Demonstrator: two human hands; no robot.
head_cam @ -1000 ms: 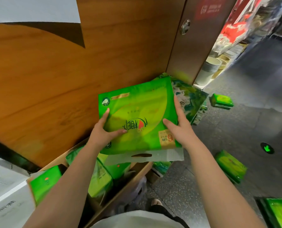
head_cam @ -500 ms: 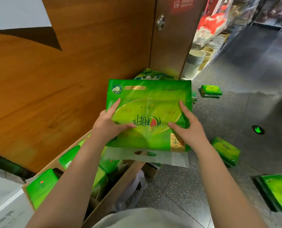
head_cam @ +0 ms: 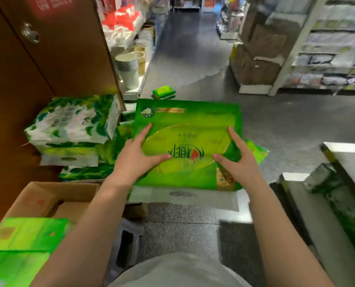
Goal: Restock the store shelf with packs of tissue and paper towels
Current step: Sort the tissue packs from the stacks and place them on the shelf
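Note:
I hold a large green tissue pack [head_cam: 190, 123] flat in front of me, its printing upside down and its white handle strip toward me. My left hand [head_cam: 138, 155] grips its left side and my right hand [head_cam: 239, 161] grips its right side, each with the thumb and forefinger spread on the top face. An open cardboard box [head_cam: 45, 196] at lower left holds more green packs [head_cam: 23, 237]. Beside the brown wooden panel [head_cam: 58, 54] stands a stack of white-and-green tissue packs [head_cam: 73, 125].
A small green pack [head_cam: 164, 92] lies on the grey aisle floor ahead, another [head_cam: 258, 151] just under the held pack's right edge. Stacked paper cups [head_cam: 129, 69] stand on a low shelf at left. Store shelving [head_cam: 336, 50] fills the right, with a low white shelf [head_cam: 350, 160] close by.
My view has swung right, from the wooden panel to the aisle. The pack has come away from the panel and moved right with both hands still on it.

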